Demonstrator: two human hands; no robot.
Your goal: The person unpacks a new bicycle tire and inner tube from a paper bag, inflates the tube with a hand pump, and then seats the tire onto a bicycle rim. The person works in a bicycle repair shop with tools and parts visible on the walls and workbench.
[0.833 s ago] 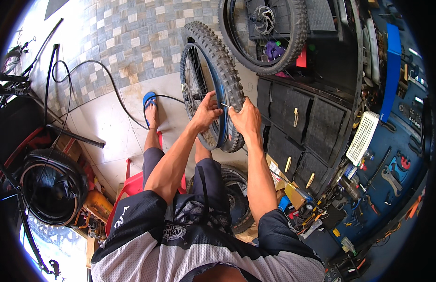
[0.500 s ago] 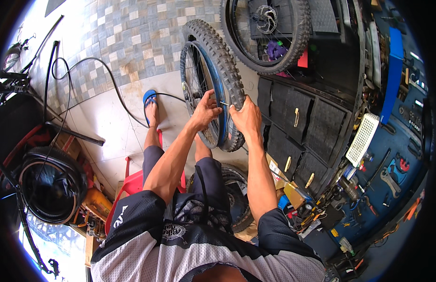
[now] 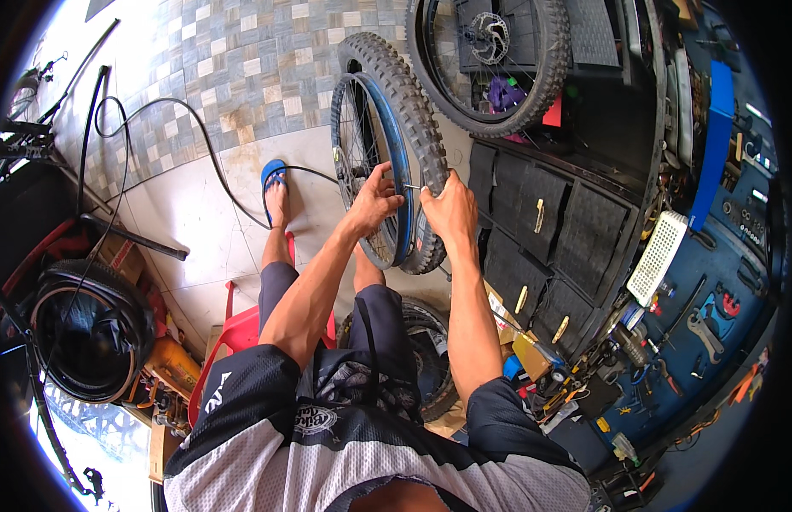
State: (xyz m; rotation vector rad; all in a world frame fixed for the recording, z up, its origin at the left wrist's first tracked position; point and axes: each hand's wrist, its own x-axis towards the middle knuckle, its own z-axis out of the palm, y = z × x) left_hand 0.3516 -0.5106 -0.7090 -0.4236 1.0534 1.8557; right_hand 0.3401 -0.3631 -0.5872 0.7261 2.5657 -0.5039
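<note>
A bicycle wheel stands upright in front of me, its knobby tire [image 3: 406,102] hanging off the right side of the rim. Blue lining [image 3: 402,162] shows in the rim's channel. My left hand [image 3: 374,203] is at the rim's left side, by the spokes, index finger raised and the other fingers bent against the rim edge. My right hand [image 3: 451,209] wraps the tire from the right, thumb toward the rim. Between the hands, a thin light-coloured valve stem [image 3: 415,187] bridges the gap from tire to rim. Its ends are partly hidden.
A second wheel [image 3: 556,77] with a disc rotor leans on the dark cabinet [image 3: 532,205]. A black hose [image 3: 195,128] crosses the floor by my sandalled foot. Tires [image 3: 93,333] are stacked at left, a red stool [image 3: 238,328] is beneath me, and tools fill the blue bench [image 3: 669,341].
The right hand has shifted very slightly, and more of the valve stem shows by its thumb. The left hand keeps its place at the rim. The view has tilted slightly.
</note>
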